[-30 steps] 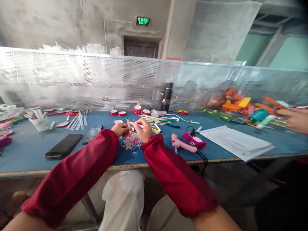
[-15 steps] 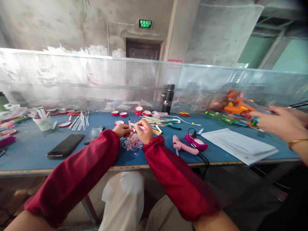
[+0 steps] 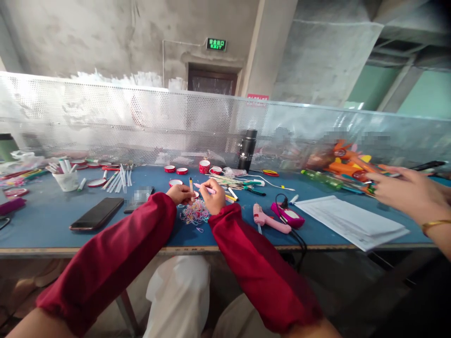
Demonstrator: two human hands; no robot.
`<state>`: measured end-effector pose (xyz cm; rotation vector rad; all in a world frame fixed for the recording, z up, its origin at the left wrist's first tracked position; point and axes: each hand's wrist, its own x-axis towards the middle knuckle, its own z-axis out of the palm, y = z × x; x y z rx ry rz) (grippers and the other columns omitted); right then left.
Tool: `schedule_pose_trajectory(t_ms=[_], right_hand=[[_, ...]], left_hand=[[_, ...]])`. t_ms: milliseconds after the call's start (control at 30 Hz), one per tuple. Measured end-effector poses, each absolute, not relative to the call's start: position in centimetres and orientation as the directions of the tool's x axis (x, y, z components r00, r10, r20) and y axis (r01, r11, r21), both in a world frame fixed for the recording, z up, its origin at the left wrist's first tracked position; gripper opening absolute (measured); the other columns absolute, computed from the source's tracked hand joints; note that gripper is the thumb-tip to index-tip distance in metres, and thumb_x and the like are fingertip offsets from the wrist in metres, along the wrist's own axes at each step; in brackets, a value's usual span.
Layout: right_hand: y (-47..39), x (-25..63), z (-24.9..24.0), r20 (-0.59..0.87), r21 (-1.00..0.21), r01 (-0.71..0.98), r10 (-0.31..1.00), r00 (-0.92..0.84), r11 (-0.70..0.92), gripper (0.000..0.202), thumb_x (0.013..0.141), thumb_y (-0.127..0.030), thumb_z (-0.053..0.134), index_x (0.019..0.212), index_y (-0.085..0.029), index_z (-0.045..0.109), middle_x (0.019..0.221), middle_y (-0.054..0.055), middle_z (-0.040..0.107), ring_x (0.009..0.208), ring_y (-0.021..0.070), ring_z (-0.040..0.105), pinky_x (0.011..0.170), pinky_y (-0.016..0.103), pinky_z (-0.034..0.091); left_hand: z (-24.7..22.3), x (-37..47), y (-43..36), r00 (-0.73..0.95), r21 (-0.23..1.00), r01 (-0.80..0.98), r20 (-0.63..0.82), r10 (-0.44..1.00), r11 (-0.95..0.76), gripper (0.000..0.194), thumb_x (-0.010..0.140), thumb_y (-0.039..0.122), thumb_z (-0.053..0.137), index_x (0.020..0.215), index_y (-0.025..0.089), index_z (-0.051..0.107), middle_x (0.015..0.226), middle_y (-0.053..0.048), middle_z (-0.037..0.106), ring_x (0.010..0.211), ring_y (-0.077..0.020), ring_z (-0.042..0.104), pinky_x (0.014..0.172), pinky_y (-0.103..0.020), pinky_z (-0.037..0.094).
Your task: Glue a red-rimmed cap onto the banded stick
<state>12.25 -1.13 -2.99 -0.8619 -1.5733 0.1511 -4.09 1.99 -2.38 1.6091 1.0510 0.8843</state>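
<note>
My left hand (image 3: 180,194), fingers pinched, holds a thin upright stick (image 3: 191,185) with a yellow part and a dark top. Close beside it, my right hand (image 3: 214,197) is closed around a pink pen-like tool (image 3: 206,188), whose tip points left toward the stick. A small round red-and-white piece (image 3: 196,194) shows between the hands; I cannot tell which hand touches it. Just below them lies a pile of small pastel-coloured loops (image 3: 195,212). Behind my left hand is a shallow round red-rimmed lid (image 3: 175,183).
A pink glue gun (image 3: 270,219) and white papers (image 3: 352,220) lie to the right, a phone (image 3: 97,213) to the left. A black bottle (image 3: 247,151) stands at the back. At far right, another person's hand (image 3: 405,190) is near orange toy-like parts (image 3: 347,166).
The whole view has shifted slightly, so the scene sits lower. My hands keep nearly the same pose and hold. The other person's hand at right has moved a little among the orange parts.
</note>
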Motion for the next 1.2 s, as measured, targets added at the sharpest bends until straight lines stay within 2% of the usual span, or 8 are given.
schedule_pose_trajectory(t_ms=[200,367,533,700,867,1033,1200], right_hand=[[-1.3,12.1,-3.0,0.793,-0.561,0.409,0.609,0.017,0.720,0.010,0.082,-0.025,0.053,0.073,-0.022,0.056,0.069,-0.001,0.063,0.064,0.0142,0.057,0.062,0.025,0.043],[-1.1,12.2,-3.0,0.795,-0.572,0.419,0.602,0.074,0.705,0.012,0.082,-0.026,0.053,0.072,-0.022,0.056,0.069,-0.001,0.064,0.066,0.0148,0.058,0.064,0.026,0.044],[-1.1,12.2,-3.1,0.802,-0.548,0.408,0.597,0.009,0.730,0.011,0.083,-0.026,0.053,0.073,-0.022,0.056,0.069,-0.001,0.063,0.064,0.0141,0.057,0.062,0.025,0.043],[-1.1,12.2,-3.0,0.807,-0.557,0.446,0.585,0.088,0.701,0.012,0.081,-0.025,0.054,0.069,-0.022,0.055,0.068,-0.001,0.062,0.064,0.0144,0.056,0.062,0.026,0.043],[-1.1,12.2,-2.9,0.805,-0.545,0.404,0.593,0.007,0.735,0.011,0.082,-0.024,0.052,0.073,-0.022,0.056,0.069,-0.001,0.063,0.064,0.0139,0.056,0.062,0.025,0.042],[-1.1,12.2,-2.9,0.815,-0.535,0.457,0.577,0.059,0.710,0.012,0.081,-0.024,0.054,0.069,-0.021,0.055,0.067,-0.001,0.061,0.063,0.0137,0.055,0.061,0.025,0.041],[-1.2,12.2,-2.9,0.815,-0.534,0.427,0.578,0.032,0.729,0.012,0.081,-0.024,0.053,0.070,-0.021,0.055,0.068,-0.001,0.062,0.064,0.0133,0.056,0.062,0.025,0.041]], left_hand=[[-1.9,-3.9,1.5,0.358,0.959,0.244,0.050,0.932,-0.146,0.037,0.062,0.046,0.078,0.062,0.012,0.062,0.059,-0.003,0.065,0.054,-0.0111,0.061,0.045,-0.018,0.038],[-1.8,-3.9,1.4,0.336,0.962,0.243,0.035,0.941,-0.123,0.034,0.063,0.043,0.079,0.064,0.013,0.063,0.062,-0.003,0.067,0.053,-0.0105,0.060,0.046,-0.019,0.039],[-2.2,-4.1,1.8,0.352,0.957,0.247,0.058,0.934,-0.153,0.033,0.067,0.043,0.076,0.063,0.013,0.063,0.061,-0.003,0.066,0.051,-0.0099,0.059,0.046,-0.019,0.040],[-2.4,-4.2,2.1,0.355,0.952,0.253,0.072,0.932,-0.170,0.036,0.064,0.047,0.078,0.068,0.013,0.066,0.063,-0.004,0.067,0.054,-0.0104,0.061,0.047,-0.019,0.040],[-2.7,-4.4,2.4,0.379,0.945,0.252,0.104,0.920,-0.210,0.040,0.061,0.050,0.077,0.066,0.013,0.065,0.062,-0.004,0.067,0.054,-0.0107,0.061,0.044,-0.018,0.038],[-2.9,-4.5,2.8,0.369,0.945,0.248,0.111,0.923,-0.213,0.039,0.060,0.049,0.078,0.067,0.013,0.066,0.062,-0.004,0.067,0.053,-0.0106,0.061,0.044,-0.018,0.037],[-3.0,-4.5,2.8,0.380,0.946,0.239,0.118,0.918,-0.220,0.041,0.059,0.050,0.078,0.068,0.012,0.065,0.065,-0.005,0.068,0.056,-0.0122,0.063,0.044,-0.019,0.037]])
